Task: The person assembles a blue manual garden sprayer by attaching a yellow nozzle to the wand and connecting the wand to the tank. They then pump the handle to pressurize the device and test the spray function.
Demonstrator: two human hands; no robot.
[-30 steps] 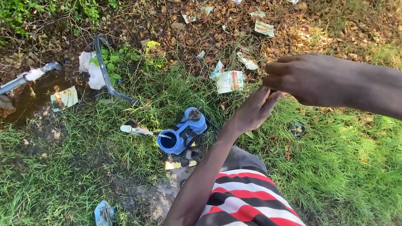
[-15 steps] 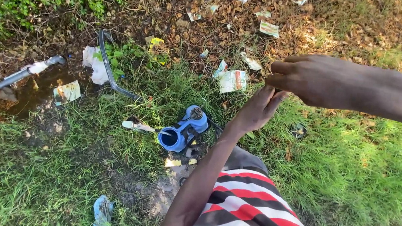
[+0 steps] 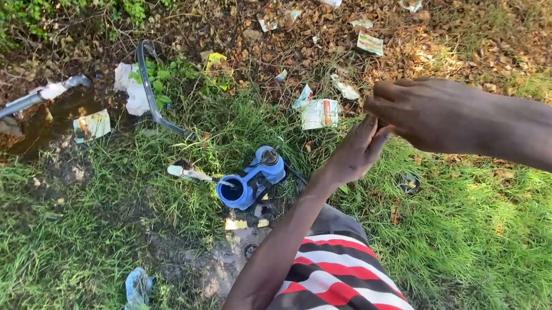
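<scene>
My right hand (image 3: 432,113) reaches in from the right, its fingers curled closed above the grass. My left hand (image 3: 356,152) rises from below, fingers held together, and its fingertips touch the underside of my right hand's fingers. Whether anything small sits between the two hands is hidden. On the ground just left of my left forearm lies a blue pump-like fitting (image 3: 250,181) with an open round mouth and a dark cap. Neither hand touches it.
A grey pipe (image 3: 21,105) lies over a muddy puddle at the left, and a black curved hose (image 3: 153,99) lies beside it. Paper and plastic litter (image 3: 320,113) is scattered over grass and dry leaves. A small dark round object (image 3: 410,183) lies in the grass. A blue plastic scrap (image 3: 138,290) lies near the bottom.
The two hands stay together in nearly the same spot. My left fingertips have pressed a little closer under my right hand. The view has shifted slightly.
</scene>
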